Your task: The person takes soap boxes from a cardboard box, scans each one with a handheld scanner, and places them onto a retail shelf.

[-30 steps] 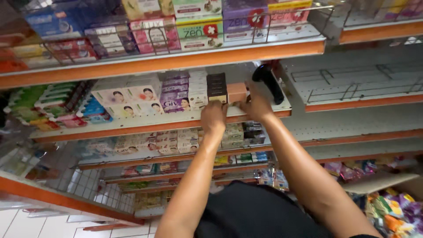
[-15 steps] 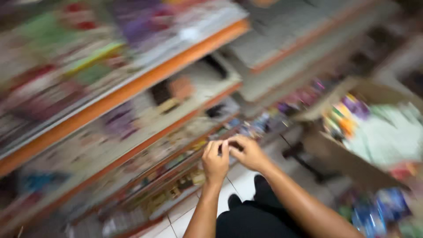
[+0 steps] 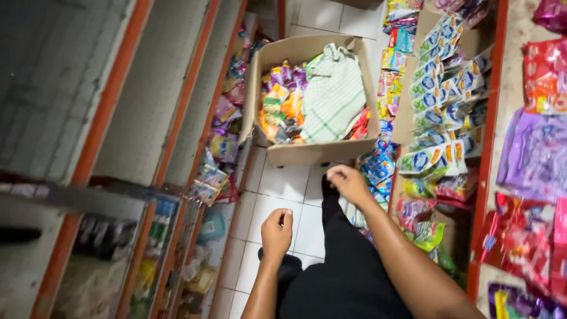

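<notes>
My left hand (image 3: 276,232) hangs over the white tiled floor (image 3: 277,195) with its fingers loosely curled and nothing in it. My right hand (image 3: 348,182) reaches forward above my black trouser leg (image 3: 345,266), fingers bent and apart, holding nothing. It is just short of a cardboard box (image 3: 307,152) that stands on the floor ahead. The box holds colourful snack packets (image 3: 280,103) and a white and green checked cloth (image 3: 335,97).
Orange-edged shelves (image 3: 183,106) run along the left, with packets on the lower levels. On the right, racks carry blue and white sachets (image 3: 446,112), red packets (image 3: 543,77) and purple packets (image 3: 534,159). The aisle between them is narrow.
The view has swung from the upper shelves down and round to the floor aisle. Both hands left the boxes on the shelf, dropped and came apart; the cardboard box has come into view.
</notes>
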